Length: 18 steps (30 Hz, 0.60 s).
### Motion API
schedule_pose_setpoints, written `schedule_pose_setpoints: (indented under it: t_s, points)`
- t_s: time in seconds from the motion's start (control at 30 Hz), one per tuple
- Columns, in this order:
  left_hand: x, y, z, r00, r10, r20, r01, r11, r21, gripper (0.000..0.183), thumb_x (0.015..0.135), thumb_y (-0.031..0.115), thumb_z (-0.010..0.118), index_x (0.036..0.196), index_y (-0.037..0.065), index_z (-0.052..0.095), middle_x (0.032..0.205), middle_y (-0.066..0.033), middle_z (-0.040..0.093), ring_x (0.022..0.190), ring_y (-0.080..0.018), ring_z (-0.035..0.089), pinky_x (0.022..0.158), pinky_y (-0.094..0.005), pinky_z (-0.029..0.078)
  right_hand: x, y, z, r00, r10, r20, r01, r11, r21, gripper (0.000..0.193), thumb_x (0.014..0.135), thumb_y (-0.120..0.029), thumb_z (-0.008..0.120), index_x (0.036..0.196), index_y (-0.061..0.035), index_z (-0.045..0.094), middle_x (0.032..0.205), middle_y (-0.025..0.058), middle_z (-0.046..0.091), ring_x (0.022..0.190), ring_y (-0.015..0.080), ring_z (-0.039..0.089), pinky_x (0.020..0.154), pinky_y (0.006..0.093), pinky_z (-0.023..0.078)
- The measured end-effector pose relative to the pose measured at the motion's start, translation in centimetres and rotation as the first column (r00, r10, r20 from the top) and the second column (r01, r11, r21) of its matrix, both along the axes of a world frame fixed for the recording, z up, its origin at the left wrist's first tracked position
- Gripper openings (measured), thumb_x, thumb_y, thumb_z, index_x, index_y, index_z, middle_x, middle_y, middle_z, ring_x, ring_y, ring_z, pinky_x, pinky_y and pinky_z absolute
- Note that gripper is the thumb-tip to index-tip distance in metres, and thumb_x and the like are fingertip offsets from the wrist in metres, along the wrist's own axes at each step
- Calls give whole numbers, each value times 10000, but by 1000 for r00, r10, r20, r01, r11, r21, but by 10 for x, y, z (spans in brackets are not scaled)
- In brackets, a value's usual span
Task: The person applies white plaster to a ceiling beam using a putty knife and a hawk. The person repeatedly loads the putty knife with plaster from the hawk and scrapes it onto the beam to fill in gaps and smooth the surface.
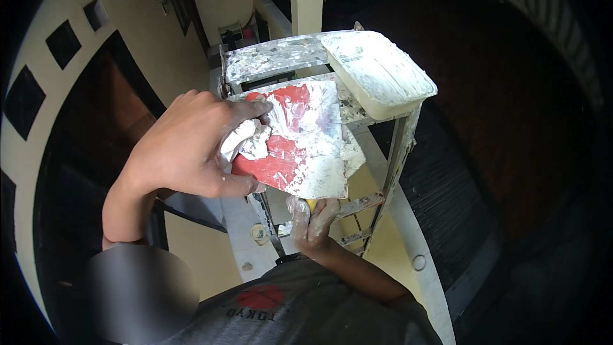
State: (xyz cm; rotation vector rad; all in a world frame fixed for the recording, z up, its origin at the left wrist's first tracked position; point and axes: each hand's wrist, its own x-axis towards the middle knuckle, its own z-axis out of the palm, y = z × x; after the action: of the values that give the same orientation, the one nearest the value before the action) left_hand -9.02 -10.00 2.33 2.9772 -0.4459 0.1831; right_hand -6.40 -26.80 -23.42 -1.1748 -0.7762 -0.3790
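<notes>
My left hand grips the left edge of a flat red sheet smeared with white paste, thumb along the lower side and fingers along the upper. Against its palm sits a crumpled white lump; whether it is paste or cloth I cannot tell. Below the sheet's lower right corner, my right hand, its fingers whitened, is closed around something yellow, perhaps a handle. The sheet hides the rest of that object. A pale, stained flat piece shows past the sheet's right edge.
A paint-spattered ladder stands in front of me, bearing a white tub coated with white paste on its top right. To the left runs a cream wall with dark openings. Dark corrugated roofing lies at the right.
</notes>
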Motion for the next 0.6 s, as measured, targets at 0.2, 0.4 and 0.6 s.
schedule_pose_setpoints:
  t_s: [0.2, 0.4, 0.6]
  points:
    - [-3, -5, 5, 999, 20, -29, -19, 999, 31, 864, 477, 285, 842, 1247, -72, 677, 849, -221, 728, 748, -397, 707, 684, -404, 542, -9, -2, -11, 996, 88, -18, -88, 996, 8, 84, 1005, -8, 456, 1050, 60, 435, 865, 119, 518, 709, 188, 505, 645, 342, 428]
    - [-3, 0, -2, 999, -7, 50, 6, 1000, 24, 821, 487, 284, 853, 1212, -66, 689, 856, -220, 730, 779, -402, 716, 710, -429, 549, -18, -10, -5, 995, 31, -90, -35, 998, -44, 127, 997, -9, 463, 1094, 72, 449, 857, 109, 515, 676, 181, 502, 623, 348, 435]
    - [-4, -1, 2, 1000, 1, 5, -1, 1000, -28, 796, 501, 282, 852, 1208, -48, 693, 859, -222, 730, 800, -401, 721, 730, -428, 560, -24, -17, -23, 990, 100, -101, -111, 987, -112, 186, 1000, -24, 465, 1158, 73, 462, 922, 112, 511, 711, 167, 509, 633, 323, 439]
